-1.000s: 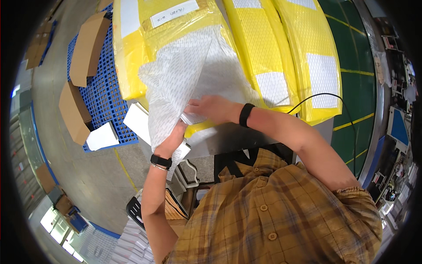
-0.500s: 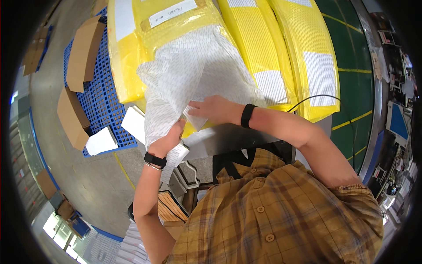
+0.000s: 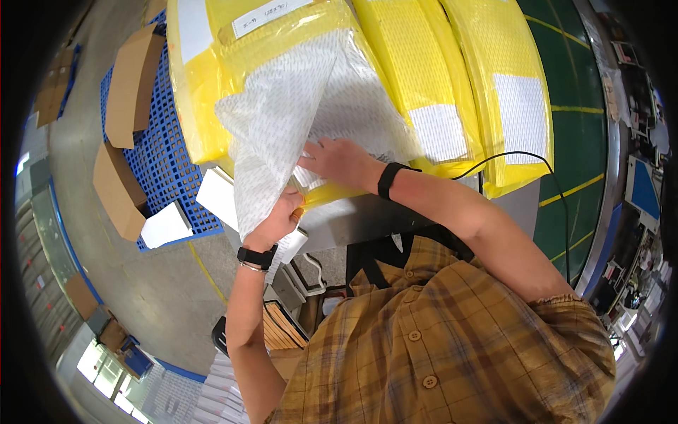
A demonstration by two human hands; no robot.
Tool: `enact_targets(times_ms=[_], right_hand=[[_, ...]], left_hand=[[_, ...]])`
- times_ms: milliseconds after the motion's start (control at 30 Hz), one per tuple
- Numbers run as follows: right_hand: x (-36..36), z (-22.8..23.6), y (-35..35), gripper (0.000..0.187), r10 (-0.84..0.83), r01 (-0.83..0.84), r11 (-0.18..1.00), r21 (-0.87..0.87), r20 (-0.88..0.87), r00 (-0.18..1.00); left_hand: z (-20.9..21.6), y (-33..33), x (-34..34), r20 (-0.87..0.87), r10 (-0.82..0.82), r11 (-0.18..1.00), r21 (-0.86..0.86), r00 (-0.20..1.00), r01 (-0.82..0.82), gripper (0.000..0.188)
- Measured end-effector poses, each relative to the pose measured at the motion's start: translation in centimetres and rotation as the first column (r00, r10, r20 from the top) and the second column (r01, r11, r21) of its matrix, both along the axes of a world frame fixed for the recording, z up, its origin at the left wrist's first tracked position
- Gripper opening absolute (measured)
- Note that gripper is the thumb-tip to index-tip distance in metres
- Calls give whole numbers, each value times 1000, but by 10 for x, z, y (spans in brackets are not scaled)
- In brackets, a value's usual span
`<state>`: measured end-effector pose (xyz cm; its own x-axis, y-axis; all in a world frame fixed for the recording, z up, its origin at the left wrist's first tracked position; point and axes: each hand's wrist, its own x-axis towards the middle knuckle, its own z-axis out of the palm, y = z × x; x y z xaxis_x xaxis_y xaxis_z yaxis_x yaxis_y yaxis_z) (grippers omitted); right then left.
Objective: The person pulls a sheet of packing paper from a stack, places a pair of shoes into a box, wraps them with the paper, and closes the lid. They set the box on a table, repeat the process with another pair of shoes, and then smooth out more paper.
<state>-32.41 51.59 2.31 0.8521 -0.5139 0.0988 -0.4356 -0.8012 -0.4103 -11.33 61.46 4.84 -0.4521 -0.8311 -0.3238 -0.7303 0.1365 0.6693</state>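
Observation:
A large bundle in clear yellow plastic wrap [image 3: 289, 46] lies before me. Over its near part spreads a thin white sheet with fine repeated print [image 3: 279, 116], its left side folded up and creased. My left hand [image 3: 277, 218] is closed at the bundle's near left corner, against the yellow film's edge and beside the sheet's hanging tip. What its fingers pinch is hidden. My right hand [image 3: 339, 161] lies on the near end of the bundle with its fingers apart, touching the surface beside the sheet's fold.
Two more yellow-wrapped bundles [image 3: 417, 63] with white labels lie to the right, a black cable [image 3: 508, 153] crossing their near ends. A blue plastic pallet [image 3: 159, 155] at the left bears open cardboard pieces [image 3: 132, 85] and white stacks [image 3: 166, 226]. A green surface [image 3: 572, 148] lies far right.
My left hand has shifted slightly down and right, still closed. The right hand has edged left, its fingers more spread. The sheet stays folded up much as before.

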Motion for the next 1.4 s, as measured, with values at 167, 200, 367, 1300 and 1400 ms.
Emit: enact_targets(times_ms=[167,200,367,1300,1400], right_hand=[[11,-40,36,32,88,-82,995,-57,105,991],[13,-34,47,27,65,-66,998,11,67,996],[19,-45,36,19,39,-38,999,-4,161,986],[-15,-31,44,22,-10,-75,922,380,219,976],[-16,-34,42,20,7,-76,932,353,192,981]], left_hand=[[-3,-1,-3,-64,-4,1000,0,998,4,15],[-9,3,-1,-132,-8,1000,-3,991,8,15],[-23,6,5,-124,-33,999,29,992,36,15],[-11,13,-9,-107,71,986,155,992,-54,20],[-6,11,-13,-108,111,980,178,988,-91,19]])
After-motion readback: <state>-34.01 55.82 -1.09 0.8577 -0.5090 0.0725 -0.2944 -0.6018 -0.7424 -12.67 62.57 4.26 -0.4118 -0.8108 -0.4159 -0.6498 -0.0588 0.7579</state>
